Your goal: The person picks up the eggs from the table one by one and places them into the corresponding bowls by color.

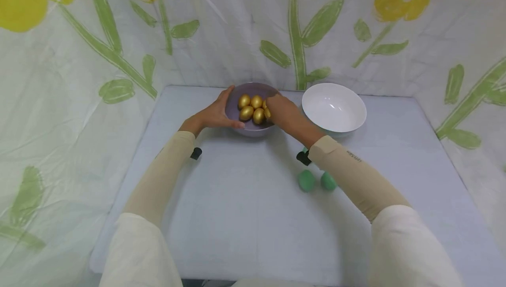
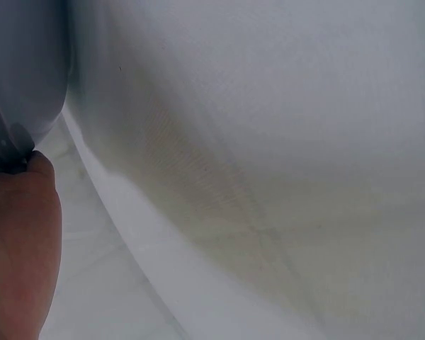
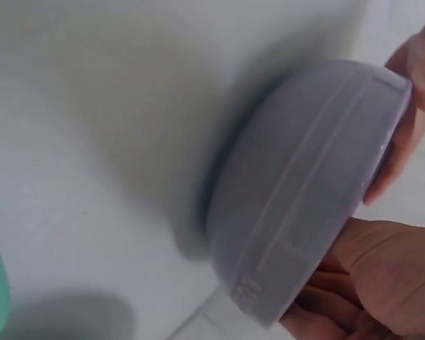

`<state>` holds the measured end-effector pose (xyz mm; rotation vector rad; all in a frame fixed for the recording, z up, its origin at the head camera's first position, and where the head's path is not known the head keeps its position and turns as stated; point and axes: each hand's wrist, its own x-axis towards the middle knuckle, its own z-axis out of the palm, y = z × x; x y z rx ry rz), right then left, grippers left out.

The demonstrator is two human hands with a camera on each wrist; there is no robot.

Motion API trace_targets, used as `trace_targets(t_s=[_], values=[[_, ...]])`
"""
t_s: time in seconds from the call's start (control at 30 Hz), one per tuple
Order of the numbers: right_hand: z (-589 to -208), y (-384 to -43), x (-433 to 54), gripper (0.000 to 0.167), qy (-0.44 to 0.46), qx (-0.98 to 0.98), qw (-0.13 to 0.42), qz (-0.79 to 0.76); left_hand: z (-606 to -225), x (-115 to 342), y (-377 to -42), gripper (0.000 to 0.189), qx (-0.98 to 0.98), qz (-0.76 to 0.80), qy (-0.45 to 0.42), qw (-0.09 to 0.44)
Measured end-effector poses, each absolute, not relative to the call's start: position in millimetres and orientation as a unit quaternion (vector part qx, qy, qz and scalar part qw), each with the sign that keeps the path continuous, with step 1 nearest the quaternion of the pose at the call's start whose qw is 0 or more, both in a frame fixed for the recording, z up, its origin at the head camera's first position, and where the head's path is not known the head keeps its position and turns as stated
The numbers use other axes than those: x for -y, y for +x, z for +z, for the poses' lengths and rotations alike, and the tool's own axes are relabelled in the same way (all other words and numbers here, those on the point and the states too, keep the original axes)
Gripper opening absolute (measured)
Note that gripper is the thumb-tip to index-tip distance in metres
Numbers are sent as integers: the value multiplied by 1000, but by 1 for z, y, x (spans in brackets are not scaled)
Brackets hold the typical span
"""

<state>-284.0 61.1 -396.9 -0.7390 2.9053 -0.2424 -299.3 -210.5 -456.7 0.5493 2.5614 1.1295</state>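
A purple-grey bowl point(image 1: 253, 132) stands at the far side of the table with several golden eggs point(image 1: 246, 113) in it. My left hand point(image 1: 216, 113) grips its left side, thumb along the near rim and fingers round the far edge; the left wrist view catches a finger point(image 2: 41, 166) at the bowl's wall point(image 2: 28, 71). Over the bowl's right rim reaches my right hand point(image 1: 283, 110), fingers curled down inside at a golden egg that it partly covers. From the right wrist view, that hand point(image 3: 389, 276) is beyond the bowl's wall point(image 3: 304, 177), its fingertips largely hidden.
To the right stands a white bowl point(image 1: 334, 107), nothing visible in it. Green eggs point(image 1: 306, 180) lie on the table point(image 1: 237, 216) below my right forearm, which partly covers some. A flower-painted sheet point(image 1: 229, 36) hangs behind the table.
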Motion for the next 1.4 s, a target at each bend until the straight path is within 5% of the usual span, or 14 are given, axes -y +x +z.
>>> trace_targets(t_s=[0.23, 0.77, 1.1, 1.4], values=[[-403, -282, -55, 17, -241, -964, 66, -89, -458, 209, -299, 146, -892, 384, 196, 137], [-408, -275, -57, 10, -219, -971, 61, -72, -466, 207, -302, 147, -890, 384, 204, 138], [-389, -276, -175, 113, -324, -911, 35, -252, -457, 210, -302, 147, -894, 381, 196, 134], [-393, -283, -301, 151, -256, -924, 111, -263, -457, 209, -300, 142, -890, 389, 199, 130]])
